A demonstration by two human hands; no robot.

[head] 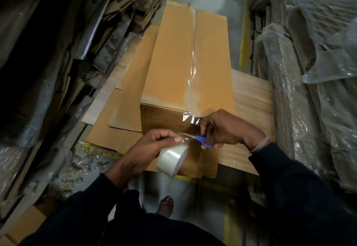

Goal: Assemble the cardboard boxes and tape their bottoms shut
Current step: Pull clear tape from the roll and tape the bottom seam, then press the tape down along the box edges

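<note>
The left hand [154,145] grips a roll of clear tape [172,159], thumb pressing the loose strip against it. Just beside it, the right hand [226,129] has its fingers curled through the blue handles of a pair of scissors [201,140], blades meeting the taut strip between both hands. Directly beyond the hands stands the cardboard box [185,62], bottom flaps up, clear tape running along their centre seam and over the near edge. Flat cardboard sheets [117,114] lie beyond the left hand.

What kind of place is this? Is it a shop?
Probably a warehouse or packing room, not a shop: flattened cardboard is stacked high on the left, plastic-wrapped bundles sit on the right, and a cardboard box is being taped.
</note>
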